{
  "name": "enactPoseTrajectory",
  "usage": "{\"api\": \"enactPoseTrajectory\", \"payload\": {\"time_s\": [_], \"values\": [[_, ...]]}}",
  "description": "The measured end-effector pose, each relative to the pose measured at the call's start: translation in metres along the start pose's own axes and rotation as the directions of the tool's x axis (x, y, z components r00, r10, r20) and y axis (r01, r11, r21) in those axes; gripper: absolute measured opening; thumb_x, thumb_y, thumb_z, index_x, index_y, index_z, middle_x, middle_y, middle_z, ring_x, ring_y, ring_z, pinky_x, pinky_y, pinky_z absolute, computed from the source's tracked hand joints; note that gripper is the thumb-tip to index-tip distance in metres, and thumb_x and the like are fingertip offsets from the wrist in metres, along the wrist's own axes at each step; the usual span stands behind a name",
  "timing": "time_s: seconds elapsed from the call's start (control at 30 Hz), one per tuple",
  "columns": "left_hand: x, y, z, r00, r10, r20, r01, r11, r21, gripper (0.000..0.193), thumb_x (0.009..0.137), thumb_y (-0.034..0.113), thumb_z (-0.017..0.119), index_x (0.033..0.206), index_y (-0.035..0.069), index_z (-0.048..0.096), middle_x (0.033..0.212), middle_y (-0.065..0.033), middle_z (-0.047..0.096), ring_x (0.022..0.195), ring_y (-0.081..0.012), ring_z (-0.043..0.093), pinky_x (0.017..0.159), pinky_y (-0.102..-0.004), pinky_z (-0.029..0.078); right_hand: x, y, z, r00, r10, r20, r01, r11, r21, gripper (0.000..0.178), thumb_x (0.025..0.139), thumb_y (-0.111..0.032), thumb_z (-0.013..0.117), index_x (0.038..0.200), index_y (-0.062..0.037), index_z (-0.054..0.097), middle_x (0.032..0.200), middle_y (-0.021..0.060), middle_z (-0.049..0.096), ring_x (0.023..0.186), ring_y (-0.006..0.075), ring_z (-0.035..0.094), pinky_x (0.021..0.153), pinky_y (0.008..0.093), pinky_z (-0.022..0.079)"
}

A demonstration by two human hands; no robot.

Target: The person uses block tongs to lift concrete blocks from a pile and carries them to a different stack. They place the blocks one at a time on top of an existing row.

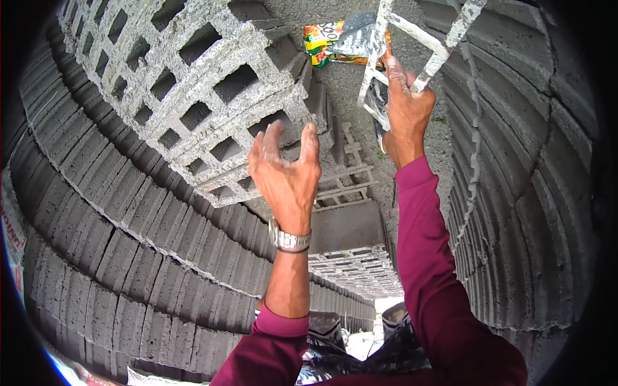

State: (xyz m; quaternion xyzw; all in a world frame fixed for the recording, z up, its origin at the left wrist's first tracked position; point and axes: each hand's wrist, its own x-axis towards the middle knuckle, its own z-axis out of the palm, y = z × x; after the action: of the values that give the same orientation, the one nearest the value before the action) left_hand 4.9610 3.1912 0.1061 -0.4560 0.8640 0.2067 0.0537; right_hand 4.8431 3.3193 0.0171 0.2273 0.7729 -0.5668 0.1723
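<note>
Plainly, the white metal frame (443,55) was cut off by the top edge, its paint-flaked bars slanting lengthwise up and slightly right over a partly covered, multicoloured packet (316,44). The right hand (410,106) had closed round its lower end, most fingers hidden, while the left hand (286,174), loosely curled and wide open, held nothing before coarse grey hollow blocks (183,80) with rectangular openings.

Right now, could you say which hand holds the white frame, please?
The right hand: it grips the white frame, while the left hand, wearing a silver watch, is open and empty.
</note>
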Motion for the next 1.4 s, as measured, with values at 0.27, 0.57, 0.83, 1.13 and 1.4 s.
{"api": "enactPoseTrajectory", "payload": {"time_s": [0.27,0.57,0.83,1.13,1.4], "values": [[0.033,0.007,0.06,0.92,-0.378,0.109,0.378,0.926,0.014,0.066,0.071,0.045,0.081,0.079,-0.017,0.061,0.071,-0.0317,0.061,0.078,-0.0477,0.061,0.098,-0.0508,0.042,0.033,-0.027,0.042,0.988,-0.089,0.124,0.082,0.995,0.059,0.035,0.092,-0.025,0.071,0.068,0.0002,0.066,0.055,-0.004,0.05,0.056,0.0053,0.042,0.051,0.0285,0.036],[0.011,-0.019,-0.007,0.854,-0.447,0.267,0.517,0.785,-0.341,0.032,0.078,0.015,0.081,0.075,-0.011,0.062,0.081,-0.014,0.06,0.073,-0.0168,0.051,0.065,-0.0333,0.043,0.041,-0.052,0.058,0.975,-0.182,0.126,0.158,0.971,0.181,0.034,0.091,-0.026,0.071,0.07,0.0009,0.069,0.055,-0.0023,0.056,0.052,0.0055,0.047,0.049,0.0276,0.038],[0.014,-0.015,-0.023,0.818,-0.477,0.32,0.571,0.736,-0.363,0.036,0.076,0.017,0.083,0.074,-0.009,0.059,0.079,-0.0077,0.055,0.071,-0.018,0.049,0.063,-0.034,0.043,0.04,-0.079,0.079,0.945,-0.291,0.146,0.262,0.946,0.191,0.035,0.093,-0.024,0.069,0.068,0.0004,0.065,0.055,-0.0053,0.049,0.052,0.004,0.041,0.047,0.0272,0.034],[0.01,-0.023,-0.018,0.873,-0.396,0.284,0.479,0.804,-0.352,0.044,0.08,0.03,0.083,0.063,0.007,0.05,0.06,0.0055,0.041,0.056,-0.0067,0.032,0.049,-0.0273,0.023,0.029,-0.03,0.078,0.989,-0.128,0.067,0.111,0.97,0.218,0.035,0.093,-0.022,0.07,0.065,-0.001,0.062,0.054,-0.0054,0.048,0.053,0.0036,0.04,0.048,0.027,0.033],[0.009,-0.002,-0.021,0.817,-0.452,0.357,0.558,0.773,-0.3,0.031,0.08,0.017,0.083,0.076,-0.006,0.062,0.075,-0.0041,0.061,0.066,-0.0101,0.047,0.06,-0.0274,0.04,0.035,0.035,0.092,0.985,-0.157,0.078,0.154,0.987,0.042,0.031,0.091,-0.025,0.071,0.074,0.0009,0.069,0.056,0.0036,0.059,0.055,0.0124,0.056,0.054,0.0352,0.045]]}}
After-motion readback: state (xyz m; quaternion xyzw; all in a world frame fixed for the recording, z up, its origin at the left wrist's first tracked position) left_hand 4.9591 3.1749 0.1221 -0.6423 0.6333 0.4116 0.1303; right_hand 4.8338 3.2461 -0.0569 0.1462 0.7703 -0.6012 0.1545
